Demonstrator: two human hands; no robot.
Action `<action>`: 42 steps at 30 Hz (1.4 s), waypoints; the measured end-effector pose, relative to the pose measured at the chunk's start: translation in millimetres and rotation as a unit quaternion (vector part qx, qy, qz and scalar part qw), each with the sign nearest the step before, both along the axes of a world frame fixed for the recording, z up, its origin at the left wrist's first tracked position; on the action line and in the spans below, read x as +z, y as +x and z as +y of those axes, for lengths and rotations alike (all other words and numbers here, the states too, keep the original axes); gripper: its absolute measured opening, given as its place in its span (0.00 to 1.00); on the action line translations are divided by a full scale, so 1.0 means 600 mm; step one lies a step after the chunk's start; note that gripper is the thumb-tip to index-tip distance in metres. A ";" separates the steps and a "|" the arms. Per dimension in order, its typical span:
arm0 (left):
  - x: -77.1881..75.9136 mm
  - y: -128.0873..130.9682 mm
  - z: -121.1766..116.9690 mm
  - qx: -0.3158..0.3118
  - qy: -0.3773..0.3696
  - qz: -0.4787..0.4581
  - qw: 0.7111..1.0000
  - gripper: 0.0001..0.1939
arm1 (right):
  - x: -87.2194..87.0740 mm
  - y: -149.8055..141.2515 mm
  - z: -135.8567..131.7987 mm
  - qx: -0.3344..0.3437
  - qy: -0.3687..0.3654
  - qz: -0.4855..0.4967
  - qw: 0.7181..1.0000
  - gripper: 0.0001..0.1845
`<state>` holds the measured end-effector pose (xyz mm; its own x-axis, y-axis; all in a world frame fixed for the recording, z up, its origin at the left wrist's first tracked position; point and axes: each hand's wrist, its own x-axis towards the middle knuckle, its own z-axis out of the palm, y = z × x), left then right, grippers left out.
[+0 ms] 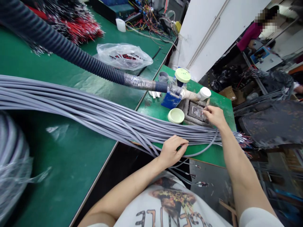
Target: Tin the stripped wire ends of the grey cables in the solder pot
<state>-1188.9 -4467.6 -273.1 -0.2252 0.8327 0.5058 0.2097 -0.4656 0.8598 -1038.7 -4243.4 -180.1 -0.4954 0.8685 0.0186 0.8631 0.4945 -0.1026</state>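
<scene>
1. Grey cables [106, 115] lie in a long, thick bundle across the green table [78, 176], running from the left side of the view to the right, where their stripped ends [245, 140] show thin coloured wires.
2. The right hand [214, 116] is above the small dark pot [197, 111]. Its fingertips are together, clamped on the wire end of a single looped cable [208, 147], with the tip over the pot's shiny surface.
3. That looped cable drops past the right wrist and curves back beneath the bundle towards the left hand.
4. The left hand [174, 151] is at the near edge of the bundle, thumb and fingers bent close to each other; whether its grip is closed on a cable cannot be told.
5. Just beside the pot sits an open pale-green tub [175, 116]. A white tub [204, 93] stands behind the pot, and a yellow-green lid [182, 75] tops a dark container farther back.
6. A ribbed black hose [94, 67] comes down from the upper left, ending in a taped nozzle [190, 95] by the pot, next to a blue box [170, 100].
7. Beyond the bundle lies a clear plastic bag [124, 56] with red and black pieces inside.
8. Farther away, a person in a magenta top [247, 37] is at the upper right.
</scene>
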 end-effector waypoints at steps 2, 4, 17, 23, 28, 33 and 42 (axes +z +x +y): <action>0.000 0.000 -0.001 0.000 0.000 0.002 1.000 0.07 | 0.022 0.021 -0.025 -0.004 -0.080 0.164 0.983 0.19; 0.000 0.000 -0.002 0.000 -0.001 0.006 1.000 0.07 | 0.041 0.039 -0.057 -0.011 -0.136 0.263 0.955 0.24; 0.002 0.008 -0.007 0.027 -0.009 0.053 0.998 0.05 | 0.066 0.111 -0.182 -0.051 -0.199 0.410 0.889 0.22; 0.010 0.027 -0.005 0.000 -0.019 0.066 0.998 0.05 | 0.068 0.148 -0.231 -0.086 -0.194 0.460 0.862 0.27; 0.015 0.043 0.000 -0.054 -0.007 0.124 0.991 0.07 | 0.061 0.215 -0.302 -0.163 -0.171 0.476 0.847 0.33; 0.012 0.047 0.008 -0.058 -0.008 0.255 0.965 0.09 | -0.015 0.365 -0.399 -0.336 -0.140 0.266 0.893 0.34; 0.031 0.103 0.013 -0.079 -0.086 0.475 0.872 0.20 | -0.129 0.289 -0.447 -0.273 -0.344 0.340 0.831 0.26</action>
